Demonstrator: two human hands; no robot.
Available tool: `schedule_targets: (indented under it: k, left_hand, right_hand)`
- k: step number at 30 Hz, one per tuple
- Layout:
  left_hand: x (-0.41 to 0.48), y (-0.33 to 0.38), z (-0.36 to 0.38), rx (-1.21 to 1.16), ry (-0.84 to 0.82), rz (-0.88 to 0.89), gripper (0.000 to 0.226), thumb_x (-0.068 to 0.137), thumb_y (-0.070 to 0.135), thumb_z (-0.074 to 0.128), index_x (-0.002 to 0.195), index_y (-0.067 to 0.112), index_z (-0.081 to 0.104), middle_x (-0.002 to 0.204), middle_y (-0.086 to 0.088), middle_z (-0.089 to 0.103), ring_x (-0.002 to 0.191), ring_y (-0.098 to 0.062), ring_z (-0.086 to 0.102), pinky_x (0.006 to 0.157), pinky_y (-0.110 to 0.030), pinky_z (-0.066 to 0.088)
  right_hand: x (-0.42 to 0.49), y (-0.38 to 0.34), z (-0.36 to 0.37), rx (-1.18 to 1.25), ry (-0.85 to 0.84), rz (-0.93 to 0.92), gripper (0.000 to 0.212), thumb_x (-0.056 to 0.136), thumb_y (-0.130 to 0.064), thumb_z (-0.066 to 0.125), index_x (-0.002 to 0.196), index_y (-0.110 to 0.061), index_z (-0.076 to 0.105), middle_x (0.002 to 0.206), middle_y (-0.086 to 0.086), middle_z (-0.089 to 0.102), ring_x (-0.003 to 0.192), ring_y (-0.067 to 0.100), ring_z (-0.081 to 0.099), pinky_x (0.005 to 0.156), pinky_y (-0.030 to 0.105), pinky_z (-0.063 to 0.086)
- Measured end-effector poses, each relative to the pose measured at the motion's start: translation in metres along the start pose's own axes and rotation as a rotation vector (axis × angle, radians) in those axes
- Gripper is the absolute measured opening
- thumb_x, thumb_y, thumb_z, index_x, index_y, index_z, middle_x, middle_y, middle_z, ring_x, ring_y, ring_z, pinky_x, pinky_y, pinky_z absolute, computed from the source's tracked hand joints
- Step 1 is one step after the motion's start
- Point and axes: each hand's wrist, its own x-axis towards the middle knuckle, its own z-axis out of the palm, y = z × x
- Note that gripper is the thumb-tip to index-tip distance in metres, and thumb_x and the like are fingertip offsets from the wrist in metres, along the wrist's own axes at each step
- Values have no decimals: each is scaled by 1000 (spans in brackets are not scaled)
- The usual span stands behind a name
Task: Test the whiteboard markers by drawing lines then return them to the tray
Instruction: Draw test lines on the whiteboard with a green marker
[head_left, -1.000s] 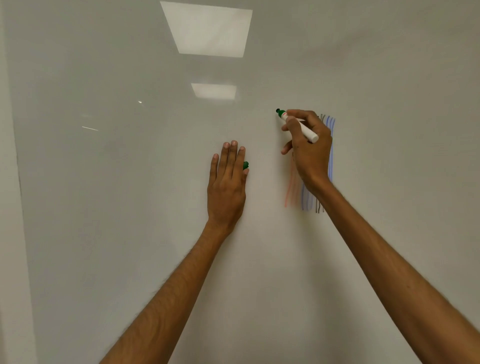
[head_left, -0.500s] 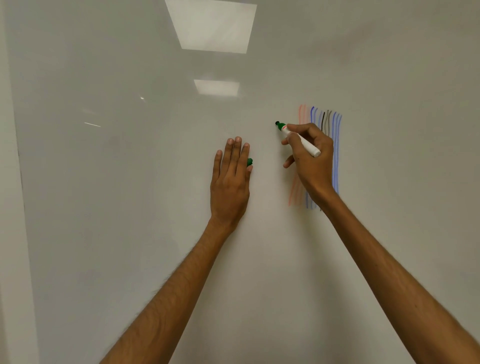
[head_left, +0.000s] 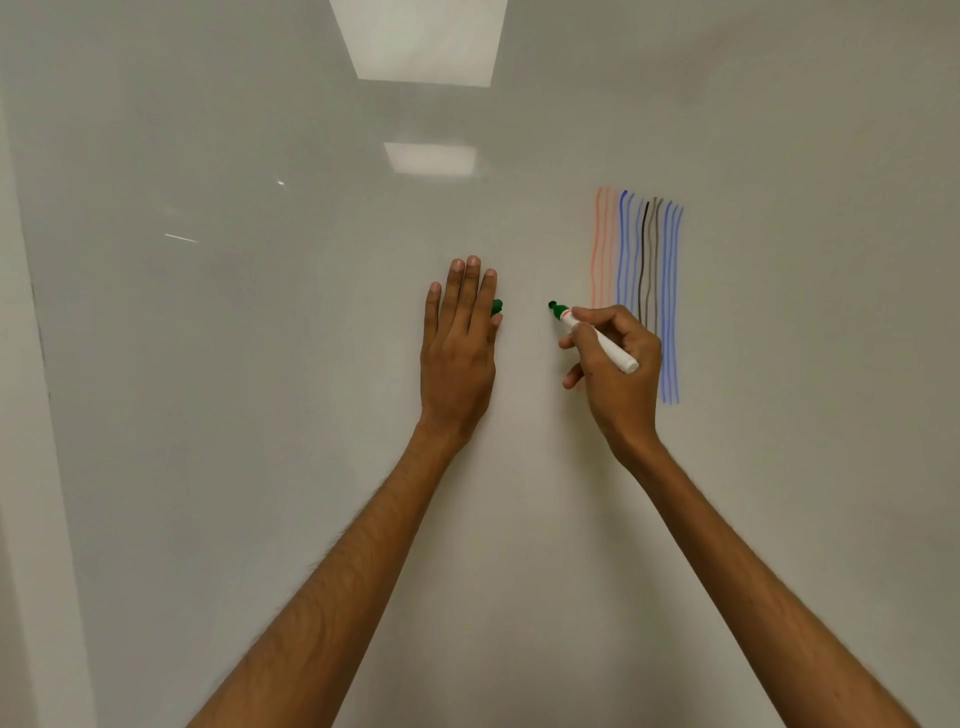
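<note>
One cap (head_left: 497, 307) behind left hand (head_left: 457, 358)

One wide-angle camera worn on the person's head looks straight at the whiteboard (head_left: 218, 415) from close by.

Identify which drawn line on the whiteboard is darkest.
The black line, mid-set, just left of the grey line; the others are pale red lines and blue lines.
</note>
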Motion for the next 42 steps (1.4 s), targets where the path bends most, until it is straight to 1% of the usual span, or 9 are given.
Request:
schedule_targets:
  k: [5,9,14,19,23,27,33,37,42]
  left_hand:
    - [-3,-3,2,-51,-11,10,45,104,10,46,147,1,39,155,-19,35,146,-35,27,122,-48,16]
    - [-5,-4,0,-67,-14,10,45,103,8,48,146,0,39,155,-19,36,146,-35,28,122,-47,15]
    - [-23,-3,-3,-70,-24,-4,44,104,9,47,147,0,40,155,-17,37,146,-32,29,123,-45,17]
    - [-40,-3,-5,-53,-44,10,44,104,10,46,147,0,40,155,-17,36,147,-31,28,122,-45,19]
    - [-39,-3,-6,-38,-48,7,44,105,11,44,147,1,39,155,-16,36,147,-30,27,123,-44,18]
    - [-40,-1,-7,-34,-44,5,43,105,11,43,147,1,40,155,-16,36,147,-30,28,123,-44,18]
    - [-39,-1,-7,-7,-34,12,43,106,14,42,146,0,42,154,-17,38,146,-31,30,121,-47,24]
    - [-40,-2,-7,1,-41,13,42,107,15,40,146,1,42,154,-16,38,147,-30,30,121,-47,24]
    - [-39,-2,-8,1,-38,16,42,107,16,39,146,1,42,154,-16,38,146,-29,30,122,-45,23]
  right_hand:
    - [-26,7,-3,-35,-27,4,8,91,-12,64,94,-7,69,81,10,70,62,29,65,45,39,54]
    - [-38,11,-4,-65,-36,9,18,87,-21,63,94,-6,70,79,11,68,64,28,64,45,33,52]
    - [-45,20,-10,-178,-32,-26,19,83,-29,64,90,-13,71,76,0,69,61,26,63,48,48,53]
    - [-59,24,-14,-251,-51,-42,27,81,-38,62,86,-13,70,75,-1,70,58,18,62,48,46,53]
    - [-59,19,-15,-250,-60,-25,26,80,-37,61,87,-14,71,73,-3,70,59,18,64,50,47,54]
    - [-37,1,-12,-162,-7,-32,15,87,-23,68,92,-9,64,72,5,69,58,22,65,51,47,55]
    - [18,-36,7,-71,59,-108,17,88,-13,72,93,-10,57,77,7,68,53,18,62,46,22,48]
    - [48,-45,19,-45,60,-143,14,90,-17,71,92,-13,57,78,1,68,51,16,62,49,30,51]
    - [70,-40,23,-16,60,-135,14,92,-18,68,90,-11,57,95,5,67,64,13,64,55,39,58]
